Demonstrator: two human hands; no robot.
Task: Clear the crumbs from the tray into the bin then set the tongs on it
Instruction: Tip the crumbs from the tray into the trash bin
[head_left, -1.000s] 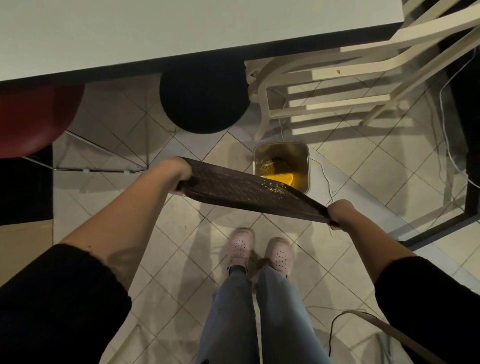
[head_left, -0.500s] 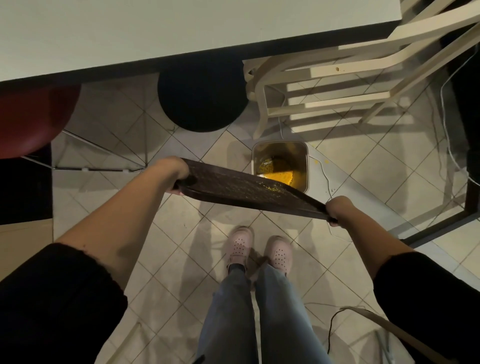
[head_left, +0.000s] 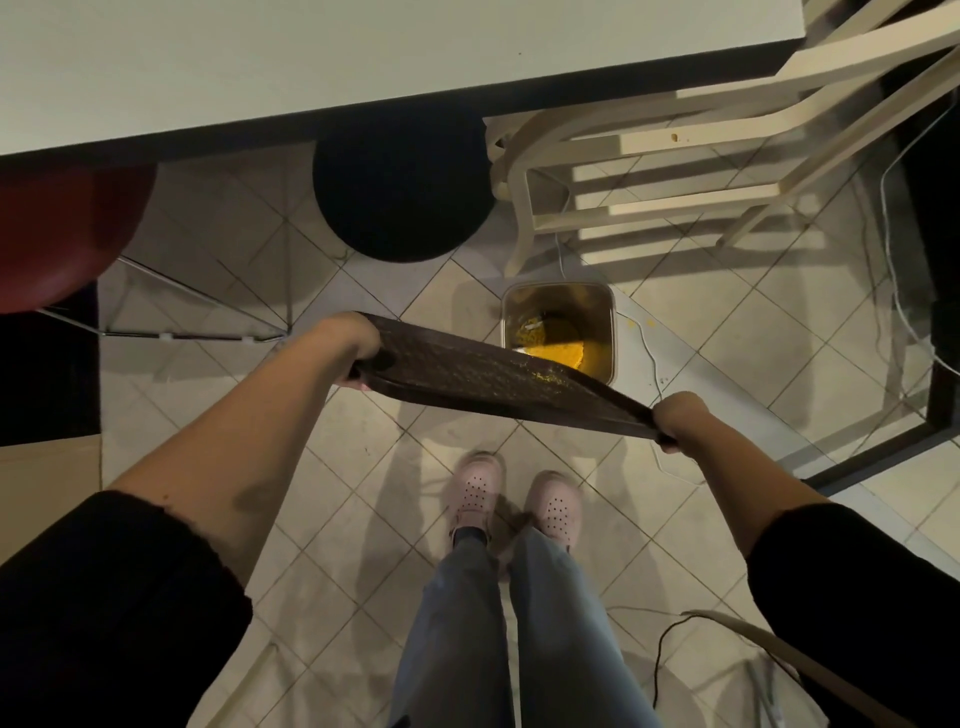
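Brown tray (head_left: 483, 374), one, both hands (head_left: 345, 345) (head_left: 675, 418) gripping its ends, above one bin (head_left: 605, 312) with yellow crumbs (head_left: 558, 353).

Premises appear to be a domestic or small dining area, dimly lit. Floor is pale ceramic tile (head_left: 363, 519) laid diagonally. A white table (head_left: 363, 62) runs across the far side, with a black round stool (head_left: 402, 195) and a red seat (head_left: 62, 234) tucked under its near edge, and a cream wooden chair (head_left: 649, 171) at its right corner. A small open bin (head_left: 608, 322) stands on the floor. Loose cables (head_left: 893, 291) trail at right.
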